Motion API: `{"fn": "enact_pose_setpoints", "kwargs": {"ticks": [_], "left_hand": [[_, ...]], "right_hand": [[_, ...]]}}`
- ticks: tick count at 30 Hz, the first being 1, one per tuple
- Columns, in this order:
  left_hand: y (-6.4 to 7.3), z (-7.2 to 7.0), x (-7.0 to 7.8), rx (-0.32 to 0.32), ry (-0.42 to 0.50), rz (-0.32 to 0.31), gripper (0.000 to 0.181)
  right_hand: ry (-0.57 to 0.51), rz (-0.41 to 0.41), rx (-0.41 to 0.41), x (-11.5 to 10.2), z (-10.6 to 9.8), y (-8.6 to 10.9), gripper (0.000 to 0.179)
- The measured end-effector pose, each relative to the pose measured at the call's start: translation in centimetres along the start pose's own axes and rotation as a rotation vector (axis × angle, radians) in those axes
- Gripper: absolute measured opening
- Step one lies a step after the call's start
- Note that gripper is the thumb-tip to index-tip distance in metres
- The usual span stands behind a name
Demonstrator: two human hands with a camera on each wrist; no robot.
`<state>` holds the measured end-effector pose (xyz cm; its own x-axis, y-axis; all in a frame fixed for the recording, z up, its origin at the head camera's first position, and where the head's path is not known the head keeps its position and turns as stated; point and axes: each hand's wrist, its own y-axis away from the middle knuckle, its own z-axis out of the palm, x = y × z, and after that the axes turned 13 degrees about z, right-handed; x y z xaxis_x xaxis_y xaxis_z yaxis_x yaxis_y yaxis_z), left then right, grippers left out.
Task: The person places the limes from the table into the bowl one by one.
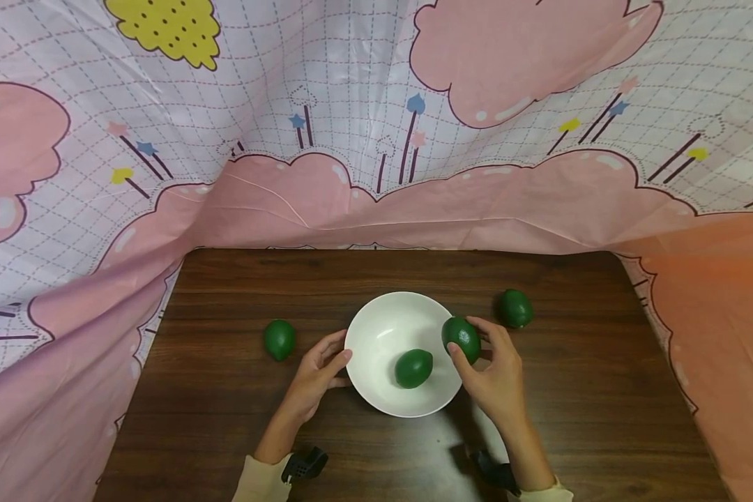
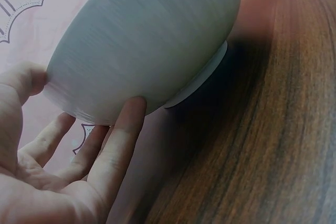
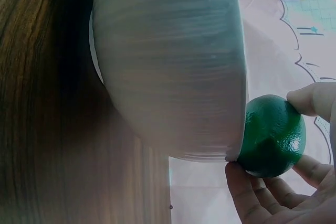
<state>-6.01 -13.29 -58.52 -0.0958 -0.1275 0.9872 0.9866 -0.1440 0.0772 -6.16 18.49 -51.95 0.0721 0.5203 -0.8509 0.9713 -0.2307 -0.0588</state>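
Note:
A white bowl [image 1: 370, 376] stands on the table with one green lime [image 1: 413, 368] lying inside it. At the bowl's left side my left hand [image 1: 316, 373] holds it, thumb at the rim and fingers against the outer wall, as the left wrist view shows the bowl's side [image 2: 152, 45]. My right hand [image 1: 498, 376] grips a second lime [image 1: 461, 338] between thumb and fingers, over the right rim. In the right wrist view this lime [image 3: 273, 135] overlaps the bowl's edge, with fingertips right at the rim.
Another lime [image 1: 279, 339] lies on the dark wooden table [image 1: 226, 418] left of the bowl. One more lime [image 1: 515, 308] sits behind the right hand, to the bowl's right. A patterned pink and white cloth [image 1: 376, 209] hangs along the table's back and sides.

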Motion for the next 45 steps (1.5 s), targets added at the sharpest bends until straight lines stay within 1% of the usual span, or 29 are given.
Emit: {"fn": "enact_pose_setpoints", "kwargs": {"ticks": [5,17,23,29,34,39,43,45], "left_hand": [[0.0,-0.1,-0.1,0.006,0.010,-0.001,0.050],[0.0,0.0,-0.1,0.008,0.009,-0.008,0.049],[0.0,0.1,0.0,0.010,0.013,-0.010,0.048],[0.0,0.1,0.0,0.007,0.009,-0.005,0.050],[0.0,0.1,0.1,0.013,0.010,-0.008,0.049],[0.0,0.1,0.0,0.012,0.009,-0.007,0.049],[0.0,0.0,-0.1,0.008,0.010,-0.005,0.049],[0.0,-0.1,-0.1,0.008,0.009,-0.005,0.049]], "right_hand": [[0.009,-0.048,-0.007,-0.1,0.1,0.2,0.053],[0.057,-0.106,0.003,-0.2,0.3,0.5,0.056],[0.091,-0.150,0.008,-0.4,0.3,0.5,0.055],[0.117,-0.153,0.010,-0.6,0.3,0.6,0.056],[0.122,-0.160,-0.014,-1.0,0.3,0.8,0.055],[0.145,-0.150,-0.040,-1.3,0.6,1.0,0.056],[0.159,-0.165,-0.056,-1.4,0.9,1.2,0.057],[0.161,-0.186,-0.059,-1.3,1.0,1.2,0.057]]}}
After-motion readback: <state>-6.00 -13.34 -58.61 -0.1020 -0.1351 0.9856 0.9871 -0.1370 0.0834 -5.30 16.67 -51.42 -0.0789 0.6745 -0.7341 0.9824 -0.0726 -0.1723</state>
